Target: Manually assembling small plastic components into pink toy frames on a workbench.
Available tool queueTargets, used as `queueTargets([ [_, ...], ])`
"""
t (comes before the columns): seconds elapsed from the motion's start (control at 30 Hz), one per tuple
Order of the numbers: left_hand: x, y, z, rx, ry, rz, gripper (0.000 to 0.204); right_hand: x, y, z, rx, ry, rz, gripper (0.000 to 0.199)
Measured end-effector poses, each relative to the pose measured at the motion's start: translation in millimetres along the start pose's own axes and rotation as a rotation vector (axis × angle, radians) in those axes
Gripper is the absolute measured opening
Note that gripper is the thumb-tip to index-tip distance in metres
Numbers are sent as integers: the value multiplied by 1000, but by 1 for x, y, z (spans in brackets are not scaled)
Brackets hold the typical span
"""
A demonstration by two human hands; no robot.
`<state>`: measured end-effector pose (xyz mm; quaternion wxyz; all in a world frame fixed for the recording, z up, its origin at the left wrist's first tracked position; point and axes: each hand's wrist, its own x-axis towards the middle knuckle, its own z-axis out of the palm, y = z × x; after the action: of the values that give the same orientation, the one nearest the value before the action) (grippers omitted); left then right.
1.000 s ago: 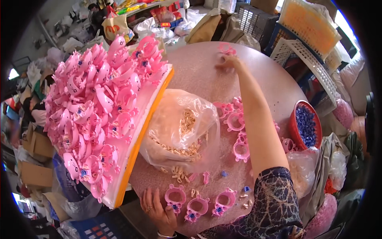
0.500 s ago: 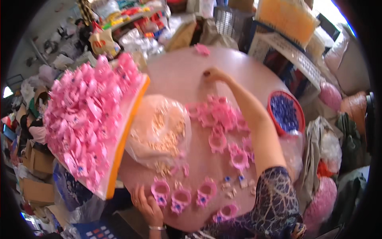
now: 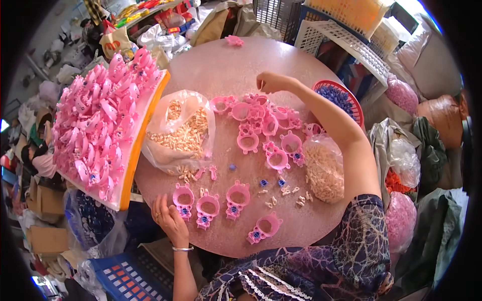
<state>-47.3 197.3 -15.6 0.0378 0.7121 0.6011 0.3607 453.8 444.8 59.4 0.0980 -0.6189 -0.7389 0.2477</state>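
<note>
My left hand (image 3: 170, 218) lies with its fingers stretched out at the near left table edge, beside a pink ring-shaped part with small ears (image 3: 184, 199). My right hand (image 3: 273, 83) is above the table just beyond a pile of similar pink parts (image 3: 256, 113). Its fingers are curled in, and whatever they may hold is hidden. Several pink parts with blue pieces attached, such as a ring part (image 3: 237, 197), are spread along the near side. A loose blue piece (image 3: 232, 167) lies mid-table; small cream pieces (image 3: 286, 190) and more blue pieces are scattered to the right.
A tray heaped with pink parts (image 3: 100, 125) overhangs the left side. Clear bags of cream pieces stand at left (image 3: 175, 130) and right (image 3: 326, 170). A red basket of blue pieces (image 3: 357, 108) is at the right edge. One pink part (image 3: 234, 40) lies at the far edge.
The view has shifted, and things sit higher and further left in it. My right hand has come nearer and to the right, over toward the pink pile. A loose blue piece now shows mid-table.
</note>
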Motion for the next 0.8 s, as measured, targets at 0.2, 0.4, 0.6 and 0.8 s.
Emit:
queueTargets([
  [0.2, -2, 0, -10, -18, 25, -7, 35, -15, -27, -4, -52, -350, 470, 45],
  [0.4, -1, -2, -4, 10, 29, 12, 33, 2, -7, 18, 482, -172, 535, 16],
  [0.6, 2, 5, -5, -21, 4, -10, 35, 21, 29, 7, 241, 334, 473, 32],
  [0.8, 6, 5, -8, -13, 4, -4, 39, -3, -11, 37, -190, 495, 202, 44],
])
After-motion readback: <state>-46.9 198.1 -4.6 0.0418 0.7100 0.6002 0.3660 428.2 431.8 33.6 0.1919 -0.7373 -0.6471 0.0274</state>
